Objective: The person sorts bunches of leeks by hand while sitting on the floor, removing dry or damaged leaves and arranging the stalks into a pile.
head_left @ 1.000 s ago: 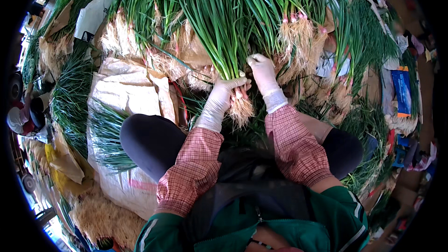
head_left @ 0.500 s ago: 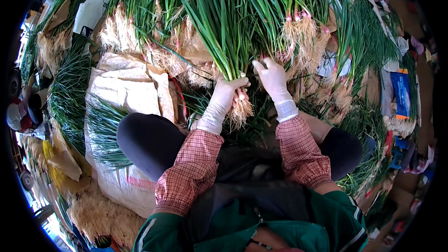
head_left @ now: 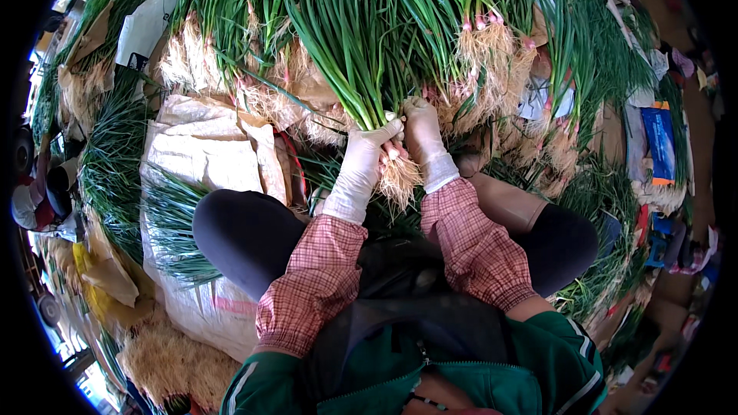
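A bunch of spring onions (head_left: 361,69) with long green leaves slants up and left from my gloved left hand (head_left: 364,160). The fingers of that hand are wrapped round the stalks just above the pinkish bulbs. Pale stringy roots (head_left: 401,183) hang below the grip. Close against the bunch's right side is my right hand (head_left: 423,132), also in a whitish glove. Its fingers are curled in by the stalks, and whatever is between them is hidden. Both forearms wear red checked sleeves.
Rooted spring onions (head_left: 492,50) lie in a thick row beyond my hands. A large pale sack (head_left: 204,150) is spread at the left, with loose green leaves (head_left: 181,219) on it. My bent knees (head_left: 246,238) flank the work. A blue packet (head_left: 659,142) is far right.
My right hand has moved left and slightly down to the bunch, and its fingers have curled in. My left hand keeps its hold with little movement.
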Motion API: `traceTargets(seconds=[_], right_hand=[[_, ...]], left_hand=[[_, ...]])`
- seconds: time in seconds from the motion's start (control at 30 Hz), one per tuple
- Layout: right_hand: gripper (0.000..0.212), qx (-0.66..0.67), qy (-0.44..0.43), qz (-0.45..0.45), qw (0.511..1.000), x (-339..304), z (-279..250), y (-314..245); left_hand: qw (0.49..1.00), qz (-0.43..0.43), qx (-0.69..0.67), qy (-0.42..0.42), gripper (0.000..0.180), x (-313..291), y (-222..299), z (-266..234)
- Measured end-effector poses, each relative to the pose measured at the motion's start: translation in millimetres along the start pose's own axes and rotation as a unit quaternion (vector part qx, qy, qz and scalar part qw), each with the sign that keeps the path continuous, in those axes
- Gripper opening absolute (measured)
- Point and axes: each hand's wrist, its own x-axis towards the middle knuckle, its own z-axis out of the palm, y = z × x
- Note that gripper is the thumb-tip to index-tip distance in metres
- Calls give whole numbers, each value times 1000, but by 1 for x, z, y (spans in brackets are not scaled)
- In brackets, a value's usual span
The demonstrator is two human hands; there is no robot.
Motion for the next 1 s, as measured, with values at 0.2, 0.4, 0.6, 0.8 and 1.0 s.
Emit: traceTargets(seconds=[0.2,0.4,0.6,0.8,1.0], right_hand=[[16,-307,15,-73,949,19,-44,-32],[41,-365,-145,-235,889,-43,-42,-47],[9,-513,-127,-277,803,-44,-17,-35],[18,-629,-353,-60,690,-54,-50,-38],[26,-697,15,-194,690,15,-79,-54]], left_hand=[[994,-24,-91,-47,13,-22,25,7],[978,-30,-204,-24,18,-16,18,0],[992,-32,-118,0,18,-23,29,3],[1000,-19,-4,-9,15,-24,29,-11],[982,-104,-144,-65,19,-31,41,9]])
